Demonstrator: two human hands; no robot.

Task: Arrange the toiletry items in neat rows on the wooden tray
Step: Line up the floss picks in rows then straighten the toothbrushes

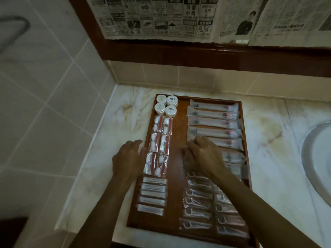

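A wooden tray (179, 126) lies on the marble counter. Its left column holds several round white jars (166, 105), red-and-white sachets (160, 138) and flat white packets (153, 196). On the right lie long wrapped toothbrush packs (214, 120) in a stacked row, with floss-pick packets (197, 203) below them. My left hand (128, 158) rests flat at the tray's left rim, touching the sachets. My right hand (202, 154) lies with fingers spread on the left ends of the toothbrush packs, covering part of them.
The marble counter (100, 176) ends at tiled walls on the left and back. A white sink basin (318, 158) curves in at the right edge. Newspaper sheets (161, 17) cover the wood-framed mirror above. The counter's front edge runs close below the tray.
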